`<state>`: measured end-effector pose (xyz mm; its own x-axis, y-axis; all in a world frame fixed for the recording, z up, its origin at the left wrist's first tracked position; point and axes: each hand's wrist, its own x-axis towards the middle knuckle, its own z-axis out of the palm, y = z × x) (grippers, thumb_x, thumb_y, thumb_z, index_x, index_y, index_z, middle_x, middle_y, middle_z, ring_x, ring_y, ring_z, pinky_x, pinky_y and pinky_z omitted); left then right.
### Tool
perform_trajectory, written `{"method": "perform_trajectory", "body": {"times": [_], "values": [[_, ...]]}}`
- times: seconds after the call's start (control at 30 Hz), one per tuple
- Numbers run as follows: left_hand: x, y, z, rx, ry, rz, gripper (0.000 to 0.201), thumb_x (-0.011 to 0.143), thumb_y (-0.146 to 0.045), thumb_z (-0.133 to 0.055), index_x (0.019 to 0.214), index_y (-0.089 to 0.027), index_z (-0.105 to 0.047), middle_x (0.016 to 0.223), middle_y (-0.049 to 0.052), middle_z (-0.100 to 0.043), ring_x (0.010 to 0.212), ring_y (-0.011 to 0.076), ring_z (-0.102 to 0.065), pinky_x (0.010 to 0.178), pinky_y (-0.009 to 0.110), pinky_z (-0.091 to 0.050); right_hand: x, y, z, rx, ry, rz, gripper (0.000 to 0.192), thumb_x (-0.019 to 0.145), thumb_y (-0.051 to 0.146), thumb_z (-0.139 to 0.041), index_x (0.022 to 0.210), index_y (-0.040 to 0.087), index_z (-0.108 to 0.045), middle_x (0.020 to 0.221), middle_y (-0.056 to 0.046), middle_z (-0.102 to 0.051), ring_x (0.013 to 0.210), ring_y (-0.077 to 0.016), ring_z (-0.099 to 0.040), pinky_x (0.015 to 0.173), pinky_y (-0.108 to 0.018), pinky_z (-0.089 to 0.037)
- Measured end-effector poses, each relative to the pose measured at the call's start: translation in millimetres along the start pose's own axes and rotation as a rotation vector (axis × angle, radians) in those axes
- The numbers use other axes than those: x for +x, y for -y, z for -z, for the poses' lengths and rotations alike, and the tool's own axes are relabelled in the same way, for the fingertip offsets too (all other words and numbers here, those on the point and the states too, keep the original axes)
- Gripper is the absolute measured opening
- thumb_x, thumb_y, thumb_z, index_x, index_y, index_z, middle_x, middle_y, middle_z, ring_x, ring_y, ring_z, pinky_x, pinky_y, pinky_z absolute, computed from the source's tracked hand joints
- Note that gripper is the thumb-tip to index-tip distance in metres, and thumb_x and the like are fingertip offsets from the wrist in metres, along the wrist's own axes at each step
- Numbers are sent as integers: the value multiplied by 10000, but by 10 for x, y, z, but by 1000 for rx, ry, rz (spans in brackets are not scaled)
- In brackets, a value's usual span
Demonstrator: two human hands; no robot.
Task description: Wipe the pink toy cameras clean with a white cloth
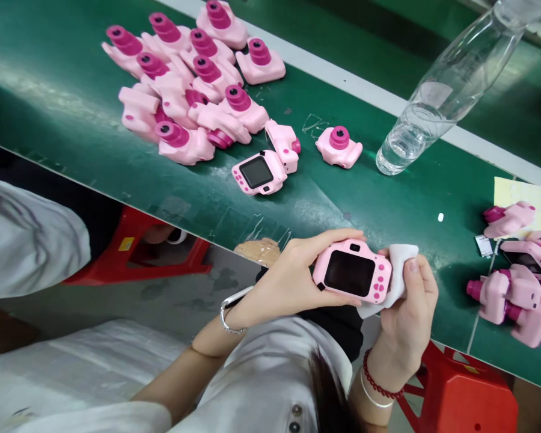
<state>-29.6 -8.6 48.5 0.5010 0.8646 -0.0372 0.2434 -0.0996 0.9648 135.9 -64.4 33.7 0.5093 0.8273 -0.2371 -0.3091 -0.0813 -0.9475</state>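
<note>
Two hands hold one pink toy camera (pixel 352 272) just over the bench (pixel 63 90) edge: my left hand (pixel 293 276) wraps its side, my right hand (pixel 408 313) presses a white cloth (pixel 399 264) on it.

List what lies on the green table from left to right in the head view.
Heap of pink toy cameras → camera lying screen-up → lone camera with lens up → clear plastic bottle → second cluster of pink cameras at the right edge.
</note>
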Motion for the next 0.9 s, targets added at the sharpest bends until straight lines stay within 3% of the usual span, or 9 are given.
{"method": "perform_trajectory", "body": {"times": [0.23,0.37,0.6,0.7,0.9], "values": [[-10,45,4,-92,30,62,927,627,-398,-960,1436,-255,-532,1267,32,-763,1122,211,-746,977,288,-590,-22,-17,6,-19,-34,14,311,798,519,-810,773,230,-696,788,1,-750,685,-151,-678,639,-269,-528],[-25,47,-98,-69,-68,-29,1015,669,-460,-933,1523,-280,-417,1351,64,-723,1204,229,-718,1034,318,-576,-8,-122,-34,-118,-131,59,335,824,545,-773,830,222,-687,781,17,-709,665,-121,-615,632,-247,-486],[-30,32,-222,300,-315,-313,692,736,-490,-882,1299,-193,-611,1270,107,-759,1129,232,-755,1004,300,-605,87,-318,-42,-260,-112,69,356,863,546,-720,856,194,-665,733,30,-615,634,-104,-517,589,-233,-400],[-23,27,-218,345,-344,-383,637,780,-433,-857,1306,-171,-612,1290,122,-748,1162,234,-740,1037,312,-596,93,-364,-47,-267,-55,67,352,866,543,-712,849,195,-663,739,30,-606,639,-107,-497,596,-241,-392],[-26,-29,-212,386,-334,-376,473,847,-224,-746,1300,-180,-619,1306,94,-740,1151,205,-739,1002,286,-611,86,-402,-55,-257,-4,61,308,876,502,-712,880,196,-678,769,32,-619,650,-107,-496,614,-246,-391]]}}
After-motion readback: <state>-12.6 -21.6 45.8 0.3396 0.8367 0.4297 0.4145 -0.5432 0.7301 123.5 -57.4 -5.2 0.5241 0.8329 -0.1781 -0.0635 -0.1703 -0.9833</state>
